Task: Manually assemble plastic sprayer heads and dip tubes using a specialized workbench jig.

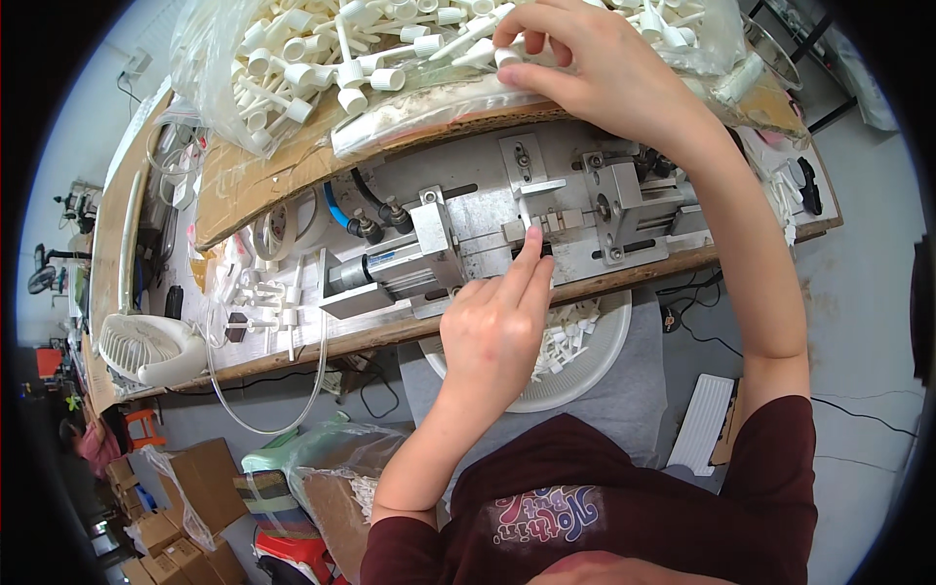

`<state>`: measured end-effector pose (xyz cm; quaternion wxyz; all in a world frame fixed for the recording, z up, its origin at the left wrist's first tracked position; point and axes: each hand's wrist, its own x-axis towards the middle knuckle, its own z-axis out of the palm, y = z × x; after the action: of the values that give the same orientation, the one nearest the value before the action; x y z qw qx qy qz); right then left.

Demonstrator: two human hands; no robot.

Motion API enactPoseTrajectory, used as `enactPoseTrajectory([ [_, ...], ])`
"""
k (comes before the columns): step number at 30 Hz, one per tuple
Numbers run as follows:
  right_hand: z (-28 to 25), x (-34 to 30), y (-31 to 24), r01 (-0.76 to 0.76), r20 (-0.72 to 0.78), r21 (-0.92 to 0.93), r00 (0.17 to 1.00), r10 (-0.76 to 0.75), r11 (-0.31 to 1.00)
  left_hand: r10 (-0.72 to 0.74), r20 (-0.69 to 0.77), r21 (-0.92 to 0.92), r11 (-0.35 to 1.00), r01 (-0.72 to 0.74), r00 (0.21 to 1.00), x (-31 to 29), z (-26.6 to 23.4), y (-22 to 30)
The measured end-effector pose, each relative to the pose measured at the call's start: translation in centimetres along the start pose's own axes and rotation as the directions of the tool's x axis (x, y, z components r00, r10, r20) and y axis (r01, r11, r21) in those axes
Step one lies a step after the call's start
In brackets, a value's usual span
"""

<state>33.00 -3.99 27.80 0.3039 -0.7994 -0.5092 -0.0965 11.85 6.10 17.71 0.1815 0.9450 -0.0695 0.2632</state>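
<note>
Hands: right [577,70] pinches cap [508,57], left [494,330] grip unclear | bag [216,83]: capped sticks [349,72] | basin [593,383]: white pieces [565,353]

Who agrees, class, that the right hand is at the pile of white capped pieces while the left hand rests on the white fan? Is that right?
No: the left hand isn't on the white fan. The head view shows its index finger at the metal fixture; the right hand is at the pile.

A dark maroon T-shirt [624,483] bears rounded pink-and-blue lettering [548,517] edged in white. The short left sleeve [400,551] lies left of this lettering, the matching right sleeve [778,463] right of it. The left hand [495,331] and right hand [583,60] are bare.
</note>
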Motion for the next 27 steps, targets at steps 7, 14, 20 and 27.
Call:
enactPoseTrajectory([
  [7,-0.2,0.4,-1.1,-0.177,-0.004,0.116,0.984,0.179,0.977,-0.041,0.031,-0.045,0.998,0.042,0.999,0.1,-0.1,-0.2],
  [14,-1.8,-1.3,-1.7,-0.331,0.005,0.541,0.921,0.390,0.774,-0.025,0.063,-0.070,0.997,0.029,0.998,0.4,-0.9,-0.4],
  [20,0.2,-8.3,-5.7,-0.117,-0.221,0.379,0.952,0.213,0.918,-0.050,-0.128,-0.248,0.969,0.017,0.991,3.8,-4.0,-2.2],
  [27,5.2,-14.5,-8.1,0.087,-0.085,-0.223,0.991,-0.108,0.971,0.144,-0.432,0.001,0.987,-0.159,0.890,12.9,-3.4,-6.9],
])
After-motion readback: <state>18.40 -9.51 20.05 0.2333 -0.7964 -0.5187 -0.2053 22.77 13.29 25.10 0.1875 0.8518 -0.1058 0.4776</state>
